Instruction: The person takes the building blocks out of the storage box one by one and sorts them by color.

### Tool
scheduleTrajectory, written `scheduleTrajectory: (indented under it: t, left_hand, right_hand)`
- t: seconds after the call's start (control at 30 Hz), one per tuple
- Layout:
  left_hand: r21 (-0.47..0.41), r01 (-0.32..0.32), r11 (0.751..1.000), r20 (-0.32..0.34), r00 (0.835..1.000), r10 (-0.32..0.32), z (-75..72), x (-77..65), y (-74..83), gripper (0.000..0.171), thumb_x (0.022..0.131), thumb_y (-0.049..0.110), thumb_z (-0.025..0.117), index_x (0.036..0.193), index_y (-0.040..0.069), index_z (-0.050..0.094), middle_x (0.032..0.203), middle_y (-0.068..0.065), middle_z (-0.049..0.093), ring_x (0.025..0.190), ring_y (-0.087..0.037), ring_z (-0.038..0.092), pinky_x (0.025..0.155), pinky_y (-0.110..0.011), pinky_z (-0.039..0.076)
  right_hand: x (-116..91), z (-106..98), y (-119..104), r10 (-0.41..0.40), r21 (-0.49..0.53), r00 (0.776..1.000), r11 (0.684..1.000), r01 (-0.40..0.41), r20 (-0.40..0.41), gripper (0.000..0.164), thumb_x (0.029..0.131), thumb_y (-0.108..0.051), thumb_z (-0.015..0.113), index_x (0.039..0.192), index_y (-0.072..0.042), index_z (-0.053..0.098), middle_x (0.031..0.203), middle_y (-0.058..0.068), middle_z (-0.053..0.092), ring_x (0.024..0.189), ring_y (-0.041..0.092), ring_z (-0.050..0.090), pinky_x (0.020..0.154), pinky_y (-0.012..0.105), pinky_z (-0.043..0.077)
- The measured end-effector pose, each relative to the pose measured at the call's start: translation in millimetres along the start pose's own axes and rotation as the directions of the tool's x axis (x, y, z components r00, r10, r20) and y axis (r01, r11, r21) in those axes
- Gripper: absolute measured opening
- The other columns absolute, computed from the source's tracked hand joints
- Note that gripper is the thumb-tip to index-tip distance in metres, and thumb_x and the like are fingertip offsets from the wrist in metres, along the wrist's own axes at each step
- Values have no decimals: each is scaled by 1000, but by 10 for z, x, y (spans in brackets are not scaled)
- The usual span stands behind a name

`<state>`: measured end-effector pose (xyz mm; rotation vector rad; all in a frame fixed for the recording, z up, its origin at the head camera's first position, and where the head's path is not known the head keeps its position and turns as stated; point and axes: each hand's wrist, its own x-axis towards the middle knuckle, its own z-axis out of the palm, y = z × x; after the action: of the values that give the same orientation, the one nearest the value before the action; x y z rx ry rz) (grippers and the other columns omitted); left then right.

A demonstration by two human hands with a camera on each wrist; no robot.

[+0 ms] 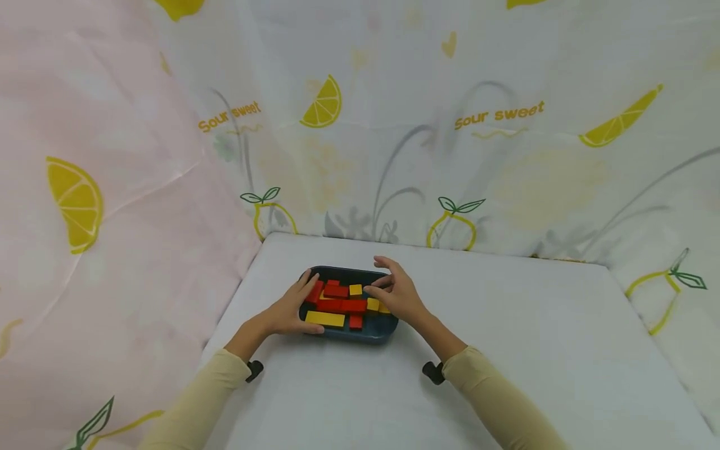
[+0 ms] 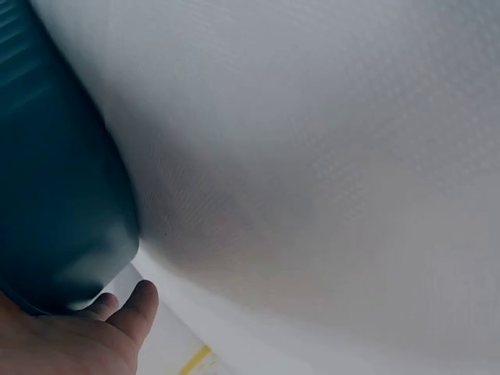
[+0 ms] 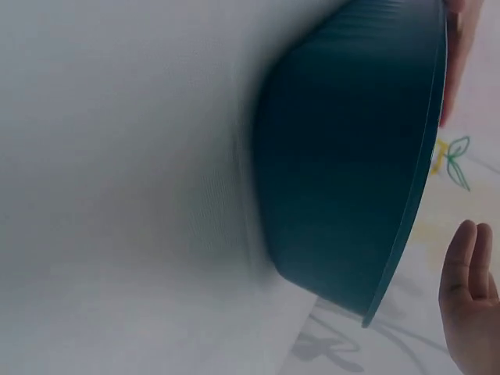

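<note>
A dark teal basin (image 1: 368, 338) sits on the white-covered table, holding several red blocks (image 1: 337, 305) and yellow blocks (image 1: 325, 319). My left hand (image 1: 287, 309) spans the basin's left end, thumb across the front rim and fingers along the left side. In the left wrist view, that hand (image 2: 94, 336) shows two fingers sticking out past the basin's outer wall. Over the basin's right end hovers my right hand (image 1: 400, 294), fingers extended, one fingertip close beside a small yellow cube (image 1: 355, 290). The right wrist view shows two straight fingers of this hand (image 3: 471, 305) above the rim.
A white cloth (image 1: 506, 350) covers the table around the basin. Behind and to the left hangs a lemon-print curtain (image 1: 371, 156), which meets the table's back edge. Both wrists carry small black devices (image 1: 433, 373).
</note>
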<state>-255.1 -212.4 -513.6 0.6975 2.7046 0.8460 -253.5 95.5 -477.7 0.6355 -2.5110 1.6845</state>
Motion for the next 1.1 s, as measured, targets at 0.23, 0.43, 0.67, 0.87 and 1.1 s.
scheduleTrajectory:
  t: [0.23, 0.43, 0.67, 0.87, 1.1]
  left_hand:
    - [12, 34, 999, -14, 999, -34, 32, -27, -17, 123, 71, 63, 79, 161, 16, 9, 168, -11, -3, 152, -41, 12, 116, -66, 23]
    - [-4, 54, 999, -61, 997, -54, 20, -40, -15, 119, 71, 59, 81, 160, 16, 14, 168, -10, 0, 151, -41, 14, 115, -66, 25]
    - [6, 34, 999, -70, 997, -33, 53, -4, -10, 114, 73, 62, 78, 160, 19, 18, 168, -10, 5, 151, -41, 16, 113, -67, 26]
    - [-5, 26, 1000, -86, 996, -26, 90, -9, -15, 115, 73, 61, 79, 160, 19, 16, 168, -11, 3, 151, -41, 15, 114, -67, 26]
    - [1, 46, 999, -100, 994, -46, 84, 33, -25, 110, 76, 59, 77, 160, 20, 17, 168, -10, 4, 151, -40, 16, 113, -67, 27]
  right_hand:
    - [38, 195, 66, 134, 156, 991, 979, -131, -4, 57, 87, -10, 76, 139, -11, 53, 132, 16, 60, 87, 18, 69, 68, 21, 57]
    - [113, 365, 105, 186, 226, 980, 954, -199, 75, 56, 87, -18, 77, 138, -10, 55, 131, 18, 60, 80, 13, 63, 65, 22, 54]
    - [164, 471, 167, 210, 154, 975, 964, -218, 66, 52, 85, -20, 79, 132, -8, 60, 126, 17, 64, 77, 15, 59, 65, 22, 51]
    - [188, 560, 200, 197, -11, 977, 980, -196, 79, 50, 83, -24, 81, 127, -9, 64, 119, 13, 67, 79, 16, 58, 71, 23, 51]
    - [207, 602, 186, 222, -185, 975, 959, -216, 15, 43, 82, -30, 81, 120, -12, 69, 111, 8, 67, 90, 20, 57, 82, 34, 52]
